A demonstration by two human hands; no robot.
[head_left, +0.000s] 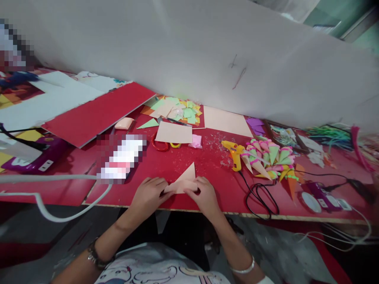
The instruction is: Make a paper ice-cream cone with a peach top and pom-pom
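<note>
My left hand point(149, 194) and my right hand point(205, 194) both pinch a peach paper triangle point(185, 180) that lies on the red table point(207, 161) near its front edge. The fingers of each hand are closed on the lower folded edge of the paper. The triangle's tip points away from me. A peach paper sheet point(174, 132) lies just beyond, partly over red-handled scissors point(160, 145).
A yellow glue gun point(235, 154) with a black cord lies to the right, beside a heap of coloured paper cones point(271, 159). Paper scraps point(177, 108), a large peach sheet point(226, 121) and a red board point(97, 114) lie further back. A white wall panel rises behind.
</note>
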